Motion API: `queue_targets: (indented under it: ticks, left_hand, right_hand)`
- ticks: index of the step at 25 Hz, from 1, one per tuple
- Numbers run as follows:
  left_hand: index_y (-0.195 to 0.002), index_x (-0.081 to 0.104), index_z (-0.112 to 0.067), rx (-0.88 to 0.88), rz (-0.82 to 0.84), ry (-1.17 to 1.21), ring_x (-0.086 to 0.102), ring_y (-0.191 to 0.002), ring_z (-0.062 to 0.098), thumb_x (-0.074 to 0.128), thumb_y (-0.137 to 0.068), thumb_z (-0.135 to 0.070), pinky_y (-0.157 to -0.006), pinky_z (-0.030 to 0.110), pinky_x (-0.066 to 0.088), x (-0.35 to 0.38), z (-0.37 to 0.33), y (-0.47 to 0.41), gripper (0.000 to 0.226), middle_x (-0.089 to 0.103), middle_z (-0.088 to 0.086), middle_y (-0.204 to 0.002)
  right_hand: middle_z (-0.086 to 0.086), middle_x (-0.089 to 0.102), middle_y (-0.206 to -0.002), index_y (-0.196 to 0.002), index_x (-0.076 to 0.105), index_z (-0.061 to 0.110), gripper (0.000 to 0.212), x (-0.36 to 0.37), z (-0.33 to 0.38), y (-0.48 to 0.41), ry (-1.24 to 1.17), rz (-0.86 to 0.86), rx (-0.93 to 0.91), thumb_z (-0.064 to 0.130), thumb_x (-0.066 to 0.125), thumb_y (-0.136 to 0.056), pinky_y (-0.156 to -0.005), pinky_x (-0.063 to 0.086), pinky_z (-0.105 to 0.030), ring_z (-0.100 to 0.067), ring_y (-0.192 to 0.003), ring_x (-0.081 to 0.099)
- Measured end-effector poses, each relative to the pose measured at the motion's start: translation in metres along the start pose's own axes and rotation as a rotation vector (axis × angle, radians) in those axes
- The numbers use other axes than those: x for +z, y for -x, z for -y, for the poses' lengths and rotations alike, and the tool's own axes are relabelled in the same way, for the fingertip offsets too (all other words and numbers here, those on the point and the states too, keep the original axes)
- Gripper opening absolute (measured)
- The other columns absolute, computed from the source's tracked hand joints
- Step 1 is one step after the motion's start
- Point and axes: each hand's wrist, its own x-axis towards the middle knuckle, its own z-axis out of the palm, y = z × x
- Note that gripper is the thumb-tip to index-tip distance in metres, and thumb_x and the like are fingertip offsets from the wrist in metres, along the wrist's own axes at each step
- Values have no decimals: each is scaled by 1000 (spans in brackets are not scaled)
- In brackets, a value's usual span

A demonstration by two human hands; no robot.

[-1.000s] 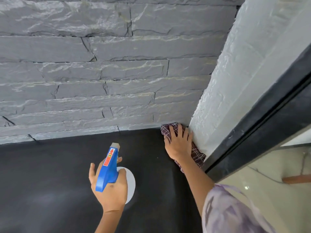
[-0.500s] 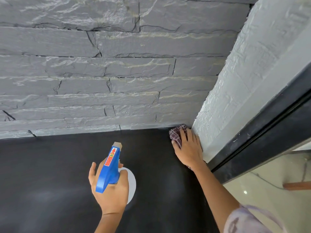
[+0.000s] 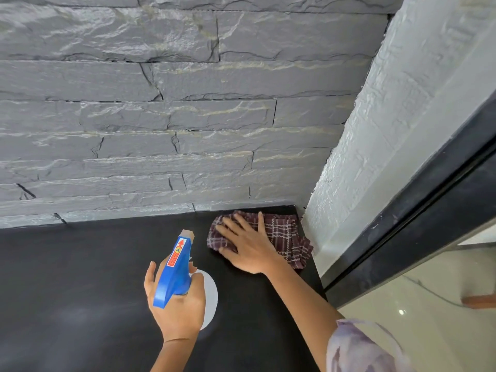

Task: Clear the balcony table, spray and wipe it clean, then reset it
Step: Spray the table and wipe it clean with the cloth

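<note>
The left hand (image 3: pixel 177 312) grips the blue-headed bottle (image 3: pixel 174 269), fingers (image 3: pixel 198 280) curled round its neck, with the nozzle beyond them aimed at the stone wall (image 3: pixel 161 116). The right hand (image 3: pixel 249 248) lies flat on the cloth (image 3: pixel 284 232), fingers (image 3: pixel 243 224) straight and spread. The cloth lies under and right of those fingers on the black counter (image 3: pixel 80 277), in the far corner just beside the white pillar (image 3: pixel 375 130).
</note>
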Motion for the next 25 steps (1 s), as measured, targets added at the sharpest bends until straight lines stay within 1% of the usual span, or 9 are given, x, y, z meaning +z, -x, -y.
queue_targets:
  ticks: [2,6,8,12,15,17,20,23,25]
  left_hand:
    - [-95,48,-31,22,3,-8,49,-117,42,66,-79,0,-101,60,39,0,2,-1,40,56,21,-119]
    - [-116,50,-8,14,-31,-18,53,-113,38,67,-79,-3,-100,56,42,2,13,-5,42,55,22,-121]
    - [-124,48,-3,-21,-34,-24,54,-112,35,66,-80,-8,-101,51,43,2,14,-5,48,55,21,-124]
    - [-125,49,-1,-33,-45,-30,55,-110,33,66,-81,-10,-101,47,43,1,5,-1,48,57,20,-121]
    - [-124,50,0,-30,-25,-29,56,-108,31,65,-82,-10,-102,47,43,1,2,0,46,59,19,-118]
    - [-122,51,-1,-25,-20,-33,56,-111,30,65,-82,-12,-103,47,43,0,3,-1,44,58,18,-119]
    - [-125,49,-4,-51,-25,-20,53,-114,32,65,-82,-14,-102,48,44,1,5,-1,47,55,19,-123]
    - [-126,47,-5,-63,-30,-9,53,-114,33,66,-82,-15,-101,47,44,0,4,-1,49,54,19,-124]
    - [-123,50,-2,-29,-31,-14,53,-113,35,66,-81,-11,-100,51,44,0,1,1,46,55,22,-121]
  right_hand:
    - [11,5,-158,-146,9,42,63,11,-14,25,55,-52,-9,67,14,-89,-110,-4,-66,-17,-146,-1]
    - [3,6,-159,-146,13,43,63,15,-68,48,27,-139,446,70,12,-88,-115,6,-55,-23,-145,3]
    - [1,9,-159,-147,16,39,58,7,-70,36,43,-120,516,61,16,-93,-115,4,-56,-27,-145,3]
    - [13,-1,-158,-145,11,45,53,9,-25,52,13,-60,166,58,7,-94,-109,-12,-65,-21,-146,-6]
    - [10,3,-158,-142,17,51,48,29,6,114,30,-63,-43,61,14,-95,-109,-5,-67,-22,-146,2]
    - [6,5,-159,-143,15,53,52,42,4,157,88,-85,-65,65,20,-92,-110,4,-62,-27,-145,9]
    - [2,7,-159,-143,14,53,56,34,-30,164,108,-106,106,70,16,-90,-113,12,-56,-32,-144,15]
    - [0,4,-159,-144,7,50,60,15,-46,98,59,-65,365,69,3,-87,-115,4,-55,-34,-144,5]
    - [-2,0,-159,-145,4,48,58,8,-40,55,25,-38,462,66,6,-90,-113,-2,-60,-38,-144,-2]
